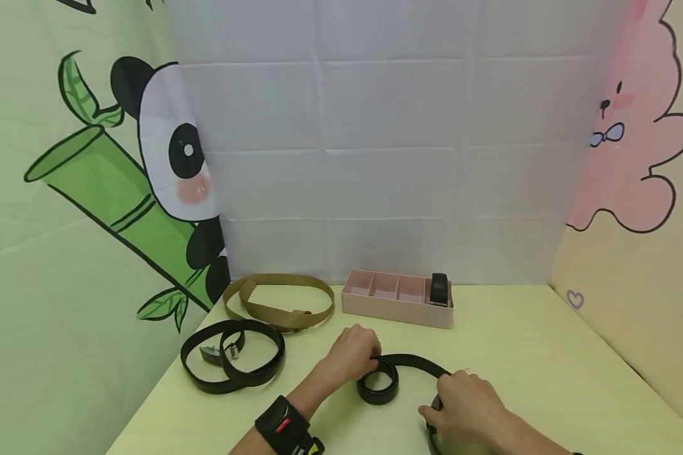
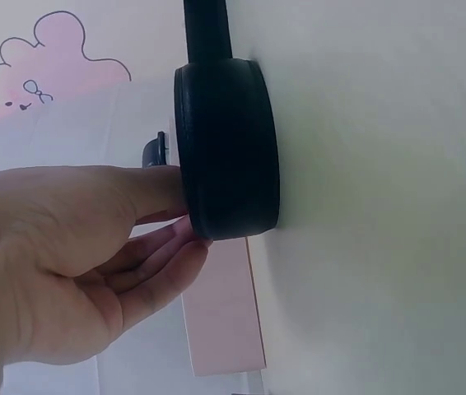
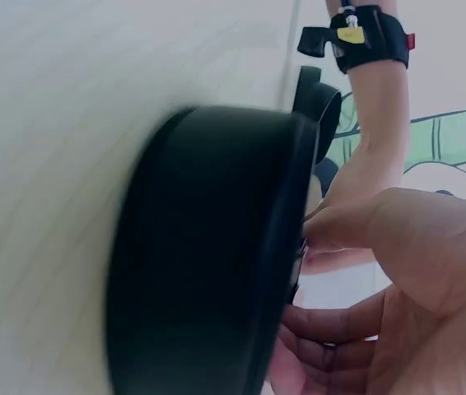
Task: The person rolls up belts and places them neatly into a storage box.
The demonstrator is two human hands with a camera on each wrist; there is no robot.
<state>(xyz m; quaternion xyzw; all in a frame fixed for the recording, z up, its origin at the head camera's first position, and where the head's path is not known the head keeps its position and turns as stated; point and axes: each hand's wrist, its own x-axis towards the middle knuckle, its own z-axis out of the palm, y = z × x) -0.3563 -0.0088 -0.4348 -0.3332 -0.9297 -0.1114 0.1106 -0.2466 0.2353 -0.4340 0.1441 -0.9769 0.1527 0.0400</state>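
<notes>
In front of the pink box and well to its left lies a looped black belt with a metal buckle; just left of the box, a tan belt sits in loose rings. Nearer the person, before the box's left end, the left hand pinches the rim of the coil on a half-rolled black belt. The strap arcs from there to the right hand, whose fingers curl round it in front of the box's right end. The belt looks light, smooth and springy, stiffer across its width than along it; it probably won't break, but a loosened coil could spring open. The coil's upper rim and the flat strap seem the surest holds. In the box's rightmost compartment stands a black roll. Behind the box, the tabletop ends at a white backdrop; right of the box it runs on to the yellow wall, offering the right arm the widest room. The near edge is out of view.
</notes>
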